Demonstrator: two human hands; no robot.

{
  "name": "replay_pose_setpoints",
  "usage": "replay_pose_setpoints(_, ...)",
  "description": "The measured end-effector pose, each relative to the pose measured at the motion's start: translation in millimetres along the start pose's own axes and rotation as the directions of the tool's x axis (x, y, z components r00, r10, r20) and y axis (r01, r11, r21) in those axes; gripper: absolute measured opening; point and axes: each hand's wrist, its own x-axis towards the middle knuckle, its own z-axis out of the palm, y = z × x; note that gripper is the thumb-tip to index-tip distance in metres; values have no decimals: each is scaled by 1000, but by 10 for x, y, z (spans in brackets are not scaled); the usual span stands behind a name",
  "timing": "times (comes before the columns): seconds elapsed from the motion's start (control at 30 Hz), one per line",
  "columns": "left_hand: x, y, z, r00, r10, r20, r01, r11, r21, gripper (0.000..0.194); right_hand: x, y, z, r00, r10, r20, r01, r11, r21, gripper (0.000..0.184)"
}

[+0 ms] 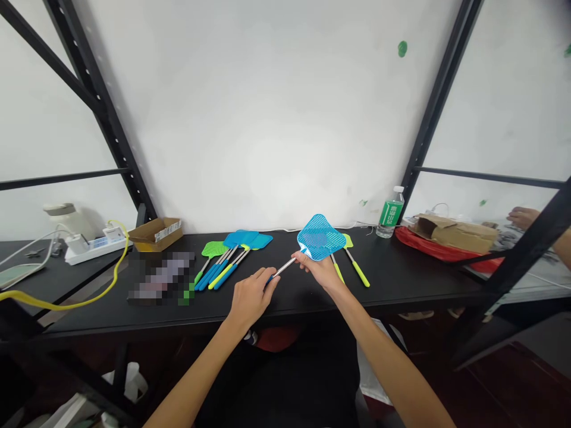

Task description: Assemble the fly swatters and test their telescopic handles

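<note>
A blue fly swatter (322,238) with a perforated head and a metal rod is held up above the black table, tilted with its head to the upper right. My left hand (253,297) is closed round its handle end. Where the rod meets the head, my right hand (319,267) grips it with thumb and fingers. Left of my hands lies a group of several blue and green fly swatters (232,255), heads toward the wall. Behind my right hand are green swatters (358,268), partly hidden by the held one and my hand.
On the left are an open cardboard box (156,235), a white power strip (100,246) with a yellow cable (116,267), and a blurred patch. A water bottle (390,213) and a red bag with cardboard (452,235) stand right. Another person's hand (524,217) shows far right. Black frame posts (439,101) flank the table.
</note>
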Motion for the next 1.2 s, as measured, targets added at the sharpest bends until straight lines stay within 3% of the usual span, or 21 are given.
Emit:
replay_pose_setpoints(0.23,7,21,-48,998,20,63,-17,999,-49,37,16,50,12,1000,-7,4,7,1000,-8,36)
replay_pose_setpoints(0.53,52,-24,-71,990,-12,138,49,962,-270,36,50,74,43,999,-7,-40,4,998,-55,36)
replay_pose_setpoints(0.63,78,-27,-54,968,-25,250,147,863,-483,39,60,56,39,999,-15,-36,15,1000,-25,36)
replay_pose_setpoints(0.77,119,-10,-16,910,36,413,320,573,-754,37,59,17,-1,1000,-24,-10,24,1000,-12,38)
replay_pose_setpoints(0.87,138,-20,-3,874,81,480,409,411,-815,37,46,-14,-17,1000,-10,-1,10,1000,16,39)
replay_pose_setpoints(1.07,129,-70,12,846,136,516,471,266,-841,37,48,-61,22,999,-46,-1,46,998,43,38)
replay_pose_setpoints(1.2,120,-32,28,866,102,490,446,288,-848,40,65,-72,18,992,-119,-41,118,993,-33,36)
